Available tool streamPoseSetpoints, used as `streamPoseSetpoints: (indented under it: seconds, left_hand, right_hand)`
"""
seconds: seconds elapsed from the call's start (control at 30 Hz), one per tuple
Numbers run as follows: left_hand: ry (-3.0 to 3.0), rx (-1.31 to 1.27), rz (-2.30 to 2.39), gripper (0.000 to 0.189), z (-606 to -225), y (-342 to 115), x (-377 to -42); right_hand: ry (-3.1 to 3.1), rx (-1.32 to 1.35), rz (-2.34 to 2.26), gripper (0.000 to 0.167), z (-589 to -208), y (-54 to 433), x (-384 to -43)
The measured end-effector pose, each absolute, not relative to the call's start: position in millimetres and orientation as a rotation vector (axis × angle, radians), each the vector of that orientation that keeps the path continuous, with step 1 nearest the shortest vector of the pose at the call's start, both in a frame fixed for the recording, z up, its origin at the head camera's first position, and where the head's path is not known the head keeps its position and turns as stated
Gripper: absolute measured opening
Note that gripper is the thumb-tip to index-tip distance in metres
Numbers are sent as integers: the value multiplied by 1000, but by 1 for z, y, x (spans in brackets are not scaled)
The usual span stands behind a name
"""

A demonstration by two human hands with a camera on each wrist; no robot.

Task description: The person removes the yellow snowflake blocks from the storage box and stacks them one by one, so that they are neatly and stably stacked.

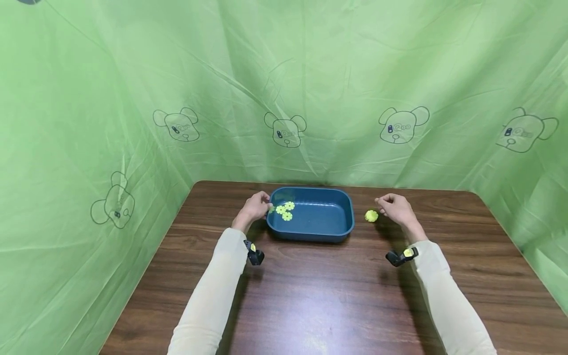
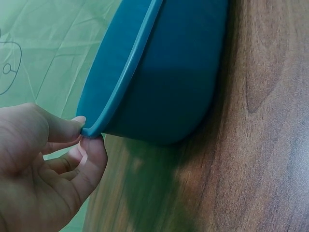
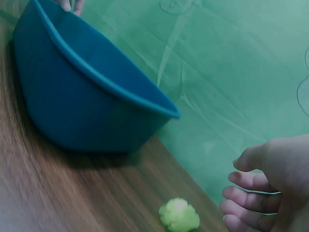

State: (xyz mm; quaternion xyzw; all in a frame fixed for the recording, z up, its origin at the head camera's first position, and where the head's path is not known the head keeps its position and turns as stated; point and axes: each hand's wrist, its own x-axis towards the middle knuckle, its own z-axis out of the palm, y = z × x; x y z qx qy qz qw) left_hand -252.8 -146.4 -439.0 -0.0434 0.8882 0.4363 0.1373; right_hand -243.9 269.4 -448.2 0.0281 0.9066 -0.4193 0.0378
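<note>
A blue rectangular basin (image 1: 319,235) stands upright at the back middle of the table. My left hand (image 1: 256,207) pinches its left rim; the left wrist view shows the thumb inside the rim (image 2: 123,87) and curled fingers under it. Yellow-green flower-shaped pieces (image 1: 287,216) lie on the basin floor near its left end. Right of the basin, a yellow-green scalloped piece (image 1: 371,216) rests on the table. Just beyond it on the right, my right hand (image 1: 396,209) hovers with loosely bent fingers and nothing in them. The right wrist view shows the scalloped piece (image 3: 179,214) apart from the fingertips.
The dark wood table (image 1: 306,291) has its back edge close behind the basin. Green sheeting (image 1: 333,88) printed with bear heads hangs behind and along both sides. Each wrist wears a small black camera (image 1: 255,255) on a strap.
</note>
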Motion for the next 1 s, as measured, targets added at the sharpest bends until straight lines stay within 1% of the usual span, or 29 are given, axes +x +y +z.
streamPoseSetpoints:
  seconds: [0.1, 0.37, 0.57, 1.0]
  left_hand:
    - [2575, -121, 1261, 27, -439, -147, -254]
    - [2586, -114, 1249, 26, -439, -147, -254]
    - [2589, -113, 1262, 25, -440, -148, -254]
    - [2574, -131, 1243, 28, -438, -147, -250]
  right_hand:
    - [2822, 50, -1297, 36, -444, 263, -245]
    - [2879, -55, -1325, 33, -439, 243, -253]
    - [2891, -122, -1371, 29, -432, 220, -253]
    - [2854, -226, -1523, 20, -435, 172, -250]
